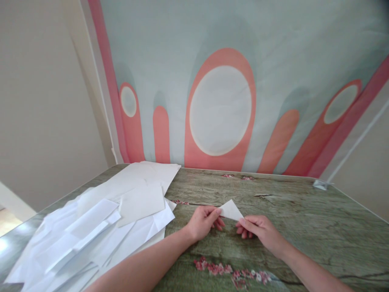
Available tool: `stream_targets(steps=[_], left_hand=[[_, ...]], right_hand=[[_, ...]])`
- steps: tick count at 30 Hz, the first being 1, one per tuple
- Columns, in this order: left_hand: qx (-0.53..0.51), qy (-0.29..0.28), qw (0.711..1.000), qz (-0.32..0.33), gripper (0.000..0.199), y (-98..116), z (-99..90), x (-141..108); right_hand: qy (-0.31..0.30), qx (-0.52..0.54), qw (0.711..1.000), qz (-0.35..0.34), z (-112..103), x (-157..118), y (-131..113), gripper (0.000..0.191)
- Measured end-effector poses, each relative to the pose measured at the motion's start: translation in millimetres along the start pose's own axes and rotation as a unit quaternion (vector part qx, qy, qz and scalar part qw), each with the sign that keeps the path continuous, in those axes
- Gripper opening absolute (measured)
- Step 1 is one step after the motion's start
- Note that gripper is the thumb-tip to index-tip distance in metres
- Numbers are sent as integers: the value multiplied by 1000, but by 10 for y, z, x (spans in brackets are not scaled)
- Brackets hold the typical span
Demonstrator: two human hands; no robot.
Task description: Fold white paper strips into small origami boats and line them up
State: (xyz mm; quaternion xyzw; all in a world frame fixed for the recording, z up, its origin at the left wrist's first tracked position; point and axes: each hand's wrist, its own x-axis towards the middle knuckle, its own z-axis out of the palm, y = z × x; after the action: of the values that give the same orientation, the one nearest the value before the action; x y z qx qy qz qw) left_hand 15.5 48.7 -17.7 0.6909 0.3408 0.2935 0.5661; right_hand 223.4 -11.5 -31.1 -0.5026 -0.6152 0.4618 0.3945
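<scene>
I hold the small white paper [231, 209] above the middle of the worktop [291, 202], one pointed corner up. My left hand [204, 222] pinches its left corner between thumb and fingers; my right hand [260, 231] pinches its right corner the same way. To my left, the paper pile [133, 219] spreads from the far edge down along the left edge, its nearest sheets close to my left forearm. Bare surface lies beyond my hands up to the far edge and right to the right edge. A small pale object [320, 185] sits at the far right corner, with the printed backdrop [273, 81] behind.
</scene>
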Motion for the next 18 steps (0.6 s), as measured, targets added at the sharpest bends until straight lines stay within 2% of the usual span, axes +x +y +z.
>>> stream_targets(steps=[6,10,12,16,18], left_hand=[[13,6,1000,-7,55,6,-5,-2],[19,-4,1000,5,47,-7,-3,1],[24,4,999,34,42,-18,2,-1],[105,53,985,126,70,-15,12,-37],[180,54,966,175,71,3,15,-72]], right_hand=[[40,-10,999,-1,8,9,7,41],[63,-8,998,0,2,0,3,41],[63,-2,998,1,-4,-9,1,41],[66,6,998,6,-8,-14,-2,41],[70,10,997,7,-2,-6,-5,41]])
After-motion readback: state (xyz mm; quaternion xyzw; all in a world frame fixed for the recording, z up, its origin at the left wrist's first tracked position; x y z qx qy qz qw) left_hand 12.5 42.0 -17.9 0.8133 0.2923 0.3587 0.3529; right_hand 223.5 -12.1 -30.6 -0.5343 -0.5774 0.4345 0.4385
